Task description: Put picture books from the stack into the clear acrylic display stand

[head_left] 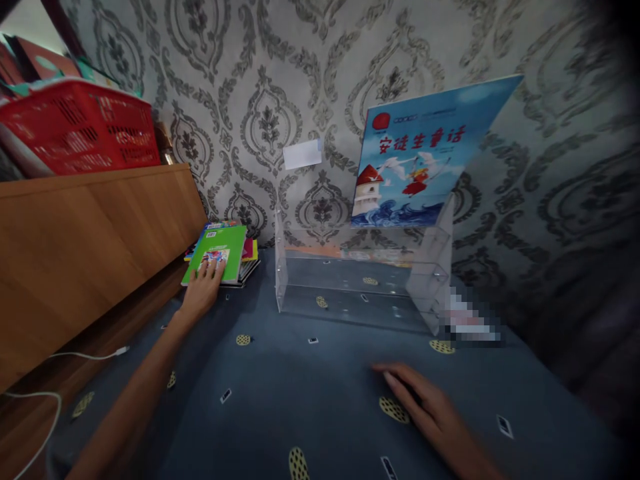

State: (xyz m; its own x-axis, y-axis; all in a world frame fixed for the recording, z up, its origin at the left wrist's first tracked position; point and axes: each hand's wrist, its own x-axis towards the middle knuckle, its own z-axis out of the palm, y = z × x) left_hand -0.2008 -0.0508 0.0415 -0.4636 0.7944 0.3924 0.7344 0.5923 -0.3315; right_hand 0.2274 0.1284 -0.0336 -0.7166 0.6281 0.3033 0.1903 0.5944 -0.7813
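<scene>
My left hand (pixel 203 288) lies with its fingers stretched over the lower part of a green book (pixel 231 243), which is on top of a stack of books beside the wooden cabinet. Its thumb is hidden. Low over the dark patterned cloth, my right hand (pixel 423 400) holds nothing, with thumb and forefinger apart and the other fingers partly hidden. Between and beyond the hands stands a clear tiered rack (pixel 350 310). A blue picture book (pixel 400 167) with red Chinese lettering rests upright in its back tier, at the right.
A red plastic basket (pixel 115 123) sits on the wooden cabinet (pixel 100 227) at the left. White cables (pixel 95 357) lie near its base. A small white label (pixel 303 155) shows above the rack, before the patterned wall. Something blurred out (pixel 470 319) lies right of the rack.
</scene>
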